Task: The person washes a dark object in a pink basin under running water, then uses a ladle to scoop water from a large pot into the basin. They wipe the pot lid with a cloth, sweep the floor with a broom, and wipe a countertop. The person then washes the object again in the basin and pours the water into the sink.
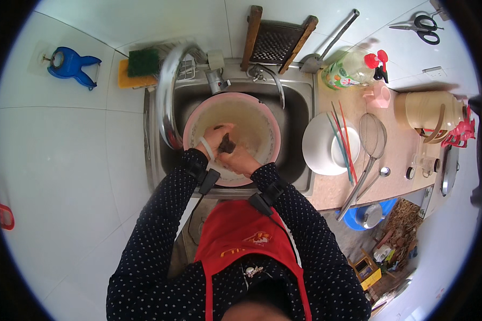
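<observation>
A pink-rimmed basin (275, 127) of cloudy water sits in the steel sink. Over the water, my left hand (213, 140), with a white bangle at its wrist, is closed around a dark brown, limp-looking piece (227, 144). Close against it on the right, my right hand (241, 160) has its fingers curled at the lower end of the same piece. What exactly the piece is cannot be made out, and the fingertips are partly hidden.
A curved chrome faucet (167, 101) arches beside the basin's left. Behind stands a wood-framed grater (278, 43). On the right counter are white plates (316, 144) with chopsticks (344, 136) across them, a strainer (373, 136), a spray bottle (351, 69) and a beige thermos (426, 109).
</observation>
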Motion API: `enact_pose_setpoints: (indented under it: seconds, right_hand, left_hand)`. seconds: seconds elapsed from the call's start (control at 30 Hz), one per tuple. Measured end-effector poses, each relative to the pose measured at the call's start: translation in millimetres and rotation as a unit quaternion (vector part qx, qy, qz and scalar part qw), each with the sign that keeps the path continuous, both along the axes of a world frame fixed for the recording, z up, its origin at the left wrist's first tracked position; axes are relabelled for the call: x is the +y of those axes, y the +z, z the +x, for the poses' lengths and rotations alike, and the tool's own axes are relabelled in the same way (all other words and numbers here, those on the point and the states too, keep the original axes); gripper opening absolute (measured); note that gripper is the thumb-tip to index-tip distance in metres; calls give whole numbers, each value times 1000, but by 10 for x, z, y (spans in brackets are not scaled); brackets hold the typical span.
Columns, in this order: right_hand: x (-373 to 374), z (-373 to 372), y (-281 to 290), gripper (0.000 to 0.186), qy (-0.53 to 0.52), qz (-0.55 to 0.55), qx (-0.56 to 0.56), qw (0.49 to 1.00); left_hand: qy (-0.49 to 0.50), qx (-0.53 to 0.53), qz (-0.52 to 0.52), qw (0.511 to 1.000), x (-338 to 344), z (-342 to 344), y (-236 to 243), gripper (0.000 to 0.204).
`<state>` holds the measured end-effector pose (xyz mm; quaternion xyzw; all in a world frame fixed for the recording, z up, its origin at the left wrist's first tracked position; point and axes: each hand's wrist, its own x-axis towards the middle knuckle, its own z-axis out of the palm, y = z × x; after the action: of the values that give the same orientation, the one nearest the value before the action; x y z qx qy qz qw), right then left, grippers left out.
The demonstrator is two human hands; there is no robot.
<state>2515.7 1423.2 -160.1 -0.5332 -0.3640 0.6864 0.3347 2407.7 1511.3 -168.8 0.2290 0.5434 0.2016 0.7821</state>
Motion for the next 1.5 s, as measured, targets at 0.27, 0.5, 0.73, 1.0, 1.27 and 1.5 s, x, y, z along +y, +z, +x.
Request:
enact_pose_setpoints:
  seconds: [0.27, 0.5, 0.73, 1.0, 1.27, 1.5]
  right_hand:
    - [-38, -116, -44, 27, 154, 137, -386, 899]
    - [-77, -142, 81, 23, 192, 145, -440, 865]
    - [-369, 545, 231, 63, -2, 161, -480, 862]
    - [-556, 858, -860, 67, -177, -123, -377, 901]
    - [-639, 1041, -831, 17, -138, -271, -201, 931]
    - [-735, 1028, -1011, 21, 228, 85, -164, 956]
  left_hand:
    - [-40, 205, 103, 973, -59, 51, -134, 24]
    - [-21, 261, 28, 965, -222, -4, -339, 25]
    - [109, 271, 102, 951, -36, -980, -347, 17]
    - [-183, 341, 147, 910, 19, -1407, -361, 26]
    - [-7, 85, -57, 995, -19, -1014, 1161, 27]
    - [28, -112, -63, 991, -129, -916, 2065, 19]
